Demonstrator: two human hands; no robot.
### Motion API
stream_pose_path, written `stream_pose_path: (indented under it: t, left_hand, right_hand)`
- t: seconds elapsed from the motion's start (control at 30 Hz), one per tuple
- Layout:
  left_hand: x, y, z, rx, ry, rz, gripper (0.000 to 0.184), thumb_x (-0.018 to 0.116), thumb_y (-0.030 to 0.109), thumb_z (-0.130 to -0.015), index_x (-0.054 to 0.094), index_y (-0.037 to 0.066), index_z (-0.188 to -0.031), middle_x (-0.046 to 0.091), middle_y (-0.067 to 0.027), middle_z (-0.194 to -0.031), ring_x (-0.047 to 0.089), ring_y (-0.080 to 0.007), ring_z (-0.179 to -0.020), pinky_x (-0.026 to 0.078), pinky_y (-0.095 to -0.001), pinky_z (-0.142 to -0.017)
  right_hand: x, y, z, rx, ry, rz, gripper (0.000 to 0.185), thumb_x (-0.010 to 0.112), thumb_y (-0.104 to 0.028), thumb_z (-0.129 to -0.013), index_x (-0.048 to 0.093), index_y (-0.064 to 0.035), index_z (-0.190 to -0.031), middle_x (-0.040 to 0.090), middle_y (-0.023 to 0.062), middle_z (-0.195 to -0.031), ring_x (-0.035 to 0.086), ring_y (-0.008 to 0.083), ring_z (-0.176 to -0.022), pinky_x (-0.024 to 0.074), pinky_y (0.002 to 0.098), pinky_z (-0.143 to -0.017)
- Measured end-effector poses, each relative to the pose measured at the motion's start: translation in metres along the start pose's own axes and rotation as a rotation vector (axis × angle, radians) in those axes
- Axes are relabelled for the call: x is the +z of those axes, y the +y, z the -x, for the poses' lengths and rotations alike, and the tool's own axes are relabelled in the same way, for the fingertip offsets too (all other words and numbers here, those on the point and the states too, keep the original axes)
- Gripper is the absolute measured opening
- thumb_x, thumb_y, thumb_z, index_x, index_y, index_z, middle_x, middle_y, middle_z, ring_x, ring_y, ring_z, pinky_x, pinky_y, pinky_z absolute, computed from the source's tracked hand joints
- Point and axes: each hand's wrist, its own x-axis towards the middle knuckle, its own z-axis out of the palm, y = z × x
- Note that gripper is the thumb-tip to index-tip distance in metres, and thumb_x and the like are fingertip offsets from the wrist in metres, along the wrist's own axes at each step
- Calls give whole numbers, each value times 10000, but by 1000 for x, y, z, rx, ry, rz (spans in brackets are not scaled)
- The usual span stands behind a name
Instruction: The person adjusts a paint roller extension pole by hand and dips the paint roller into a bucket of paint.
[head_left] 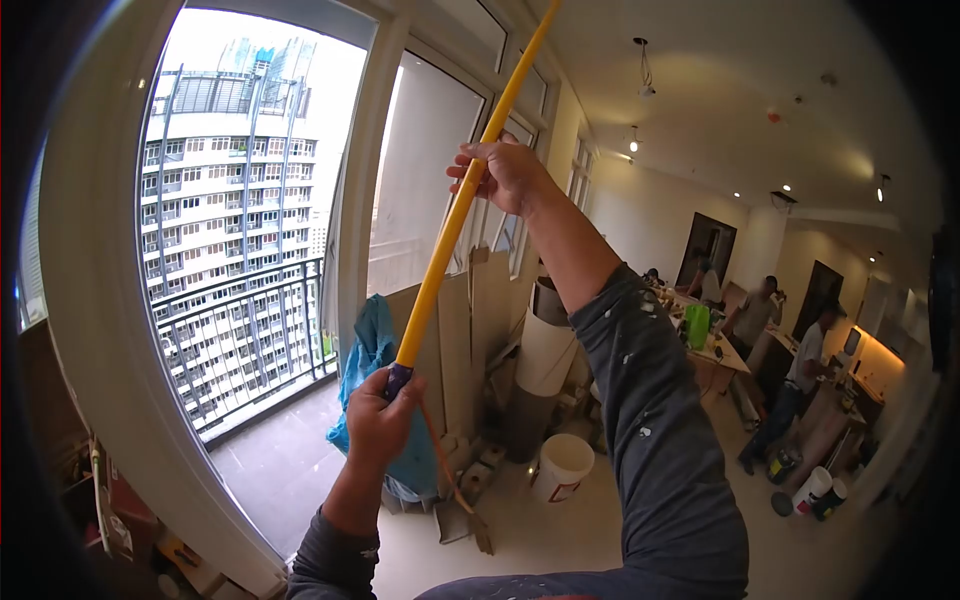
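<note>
A long yellow pole (pixel 447 243) slants up across the middle of the view, and its top runs out of the frame near the ceiling. Down at its dark purple end grip, my left hand (pixel 384 418) is wrapped around it. Higher up, my right hand (pixel 507 174) holds the pole loosely between thumb and fingers, arm stretched forward. Both dark sleeves carry pale paint specks. A blue plastic sheet (pixel 370 345) hangs just beyond my left hand. Whatever is on the pole's far end is out of view.
To the left is an open balcony doorway with a railing (pixel 262 310). A white bucket (pixel 563 467), a dustpan (pixel 453 522), a broom (pixel 481 533) and leaning boards (pixel 490 300) stand ahead. Several people work at the right near a table (pixel 722 352). A bare light fitting (pixel 646 88) hangs overhead.
</note>
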Motion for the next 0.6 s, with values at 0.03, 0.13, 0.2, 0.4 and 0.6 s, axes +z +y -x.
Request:
stream_pose_path:
  t: [0.03, 0.13, 0.2, 0.4, 0.6]
  left_hand:
    - [-5, -1, 1, 1, -1, -5, 256, 763, 237, -851, 677, 9, -930, 587, 29, -714, 481, -57, -645, 417, -241, -600]
    - [-25, -4, 15, -10, 2, -5, 248, 761, 226, -857, 678, 9, -940, 585, 38, -723, 475, -49, -641, 410, -240, -589]
    - [-40, -3, 28, -39, 18, 7, 234, 757, 211, -864, 679, 8, -949, 582, 45, -728, 471, -42, -637, 404, -235, -581]
    - [-96, 8, 74, -55, 7, 239, 213, 733, 139, -885, 672, -23, -1009, 582, 47, -740, 485, -28, -648, 394, -198, -583]
    - [-152, 12, 123, -62, 37, 244, 226, 742, 131, -884, 667, -28, -1025, 581, 48, -739, 466, -20, -622, 377, -194, -562]
  right_hand:
    - [5, -2, 3, 9, -3, 6, 394, 661, -73, -903, 394, -15, -1187, 558, 170, -1026, 669, 328, -955, 615, 490, -819]
    - [28, -6, 19, 28, -7, 34, 454, 664, -71, -901, 366, -20, -1239, 549, 175, -1051, 666, 332, -971, 611, 492, -829]
    - [46, -12, 34, 37, -4, 56, 540, 668, -68, -897, 326, -23, -1313, 541, 182, -1077, 663, 335, -983, 607, 497, -837]
    - [106, -27, 79, 59, -64, 98, 907, 689, -51, -882, 55, -56, -1530, 555, 208, -1131, 663, 349, -1017, 590, 500, -872]
    - [161, -39, 124, 64, -143, 142, 946, 699, -51, -877, 28, -51, -1543, 593, 214, -1110, 668, 340, -1028, 591, 502, -877]
